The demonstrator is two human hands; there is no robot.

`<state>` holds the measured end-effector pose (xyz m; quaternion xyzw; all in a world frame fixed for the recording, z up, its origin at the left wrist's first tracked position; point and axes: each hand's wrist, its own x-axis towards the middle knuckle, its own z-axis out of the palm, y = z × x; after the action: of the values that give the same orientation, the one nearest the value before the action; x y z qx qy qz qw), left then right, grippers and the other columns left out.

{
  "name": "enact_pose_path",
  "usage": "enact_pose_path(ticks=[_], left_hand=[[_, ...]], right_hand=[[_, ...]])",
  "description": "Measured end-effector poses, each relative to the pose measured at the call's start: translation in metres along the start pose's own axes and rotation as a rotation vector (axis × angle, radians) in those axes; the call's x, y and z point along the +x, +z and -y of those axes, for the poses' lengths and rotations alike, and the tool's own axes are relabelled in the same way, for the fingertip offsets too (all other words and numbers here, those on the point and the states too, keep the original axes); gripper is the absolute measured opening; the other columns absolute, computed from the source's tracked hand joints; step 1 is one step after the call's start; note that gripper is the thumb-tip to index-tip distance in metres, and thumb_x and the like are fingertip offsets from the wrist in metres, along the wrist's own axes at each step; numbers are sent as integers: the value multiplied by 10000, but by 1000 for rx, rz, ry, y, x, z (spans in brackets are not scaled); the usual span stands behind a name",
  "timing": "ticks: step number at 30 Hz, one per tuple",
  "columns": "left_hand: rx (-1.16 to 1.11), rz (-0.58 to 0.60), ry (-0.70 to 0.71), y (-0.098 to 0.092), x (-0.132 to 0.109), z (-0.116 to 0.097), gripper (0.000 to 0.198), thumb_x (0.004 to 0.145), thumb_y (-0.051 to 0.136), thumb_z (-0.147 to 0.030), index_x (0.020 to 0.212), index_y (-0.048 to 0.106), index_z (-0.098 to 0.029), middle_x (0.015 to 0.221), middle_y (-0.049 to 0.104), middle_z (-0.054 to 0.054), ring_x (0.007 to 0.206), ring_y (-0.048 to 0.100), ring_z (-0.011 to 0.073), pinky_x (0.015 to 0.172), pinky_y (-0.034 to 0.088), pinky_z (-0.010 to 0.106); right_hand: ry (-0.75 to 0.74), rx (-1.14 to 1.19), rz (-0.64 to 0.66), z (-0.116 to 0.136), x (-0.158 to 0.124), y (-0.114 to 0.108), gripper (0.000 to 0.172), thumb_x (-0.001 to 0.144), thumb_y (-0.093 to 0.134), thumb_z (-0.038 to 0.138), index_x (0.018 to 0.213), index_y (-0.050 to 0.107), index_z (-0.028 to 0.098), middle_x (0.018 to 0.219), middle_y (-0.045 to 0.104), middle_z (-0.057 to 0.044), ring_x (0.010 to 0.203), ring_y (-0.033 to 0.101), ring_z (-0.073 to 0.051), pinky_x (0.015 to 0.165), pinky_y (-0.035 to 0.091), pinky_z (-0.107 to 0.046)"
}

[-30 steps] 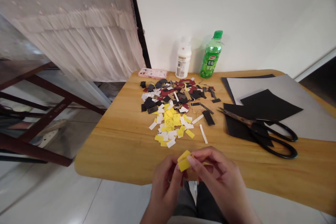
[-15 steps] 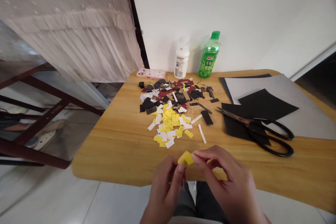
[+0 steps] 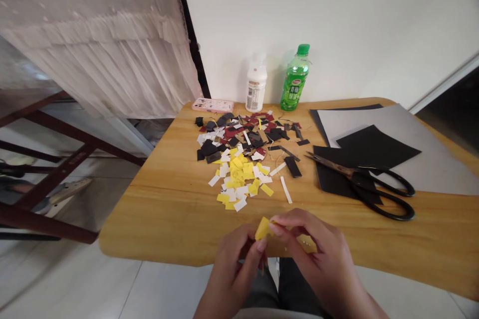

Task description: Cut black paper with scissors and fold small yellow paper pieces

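Between my two hands, over the near edge of the table, is a small piece of yellow paper (image 3: 262,228). My left hand (image 3: 239,254) pinches its lower left end with thumb and fingers. The thumb and forefinger of my right hand (image 3: 318,244) are closed on its right edge. The piece looks bent or folded, and its lower part is hidden behind my left fingers. Just beyond my hands lies a heap of cut yellow and white paper pieces (image 3: 239,172), which runs into black, dark red and brown scraps (image 3: 258,132) farther back.
Large black-handled scissors (image 3: 359,177) lie on black paper (image 3: 377,147) at the right, over a grey sheet (image 3: 407,134). A pink phone (image 3: 213,105), a white bottle (image 3: 256,87) and a green bottle (image 3: 295,79) line the table's (image 3: 157,219) back. A dark red chair (image 3: 56,179) stands left.
The yellow paper has turned between my fingers and now shows a narrower, more tilted face. Both hands keep their hold. The whole view has shifted slightly.
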<state>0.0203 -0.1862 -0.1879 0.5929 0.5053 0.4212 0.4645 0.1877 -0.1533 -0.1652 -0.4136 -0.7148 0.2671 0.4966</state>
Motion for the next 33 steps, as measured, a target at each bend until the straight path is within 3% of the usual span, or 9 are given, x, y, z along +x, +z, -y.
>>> enact_pose_path(ticks=[4, 8, 12, 17, 20, 26, 29, 33], left_hand=[[5, 98, -44, -5, 4, -9, 397, 993, 464, -476, 722, 546, -197, 602, 576, -2, 550, 522, 138, 493, 363, 217], [5, 153, -64, -6, 6, -12, 410, 984, 471, -480, 688, 518, -201, 589, 556, -8, 542, 501, 134, 472, 335, 211], [5, 171, -63, -8, 3, -9, 385, 978, 496, -455, 694, 533, -198, 604, 576, -5, 555, 513, 134, 518, 367, 217], [-148, 219, -107, -11, 4, -6, 388, 948, 539, -506, 706, 519, -203, 597, 575, -8, 532, 520, 135, 514, 385, 219], [-182, 225, -88, -11, 4, -7, 389, 947, 545, -514, 717, 529, -200, 607, 579, -8, 538, 529, 134, 532, 402, 221], [-87, 55, -7, -4, -2, 0, 305, 965, 540, -466, 862, 623, -191, 734, 646, 29, 638, 585, 156, 580, 464, 235], [-75, -42, 79, 0, -8, 9, 279, 941, 587, -458, 990, 671, -197, 892, 703, 76, 702, 632, 180, 602, 516, 258], [30, -81, 206, 3, -9, 10, 244, 928, 621, -418, 1026, 695, -207, 887, 745, 77, 712, 681, 197, 626, 553, 271]], right_hand=[[-47, -5, 58, 2, 7, -7, 137, 882, 663, 114, 927, 703, 237, 774, 731, -4, 668, 700, -143, 604, 585, -211], [56, 105, 62, 1, 9, -10, 124, 877, 674, 144, 877, 741, 247, 824, 722, -27, 733, 719, -162, 589, 587, -208], [143, 227, 49, -1, 7, -6, 154, 847, 698, 139, 870, 780, 267, 917, 773, -37, 867, 746, -173, 664, 611, -197], [432, 520, 88, -4, 0, 3, 29, 834, 766, 274, 830, 795, 273, 876, 811, -30, 748, 777, -180, 644, 635, -217], [530, 640, 53, -6, -5, 8, 95, 819, 792, 365, 820, 797, 270, 876, 811, -33, 735, 779, -189, 643, 645, -239], [370, 449, -86, 3, -7, 10, 52, 840, 769, 310, 814, 799, 277, 850, 807, -36, 771, 770, -197, 724, 645, -280], [373, 472, -149, 6, -10, 13, 43, 845, 768, 319, 822, 795, 294, 860, 807, -27, 792, 767, -200, 720, 643, -286], [325, 504, -185, 5, -19, 18, 32, 865, 760, 314, 850, 788, 309, 881, 807, -17, 812, 766, -197, 713, 638, -279]])
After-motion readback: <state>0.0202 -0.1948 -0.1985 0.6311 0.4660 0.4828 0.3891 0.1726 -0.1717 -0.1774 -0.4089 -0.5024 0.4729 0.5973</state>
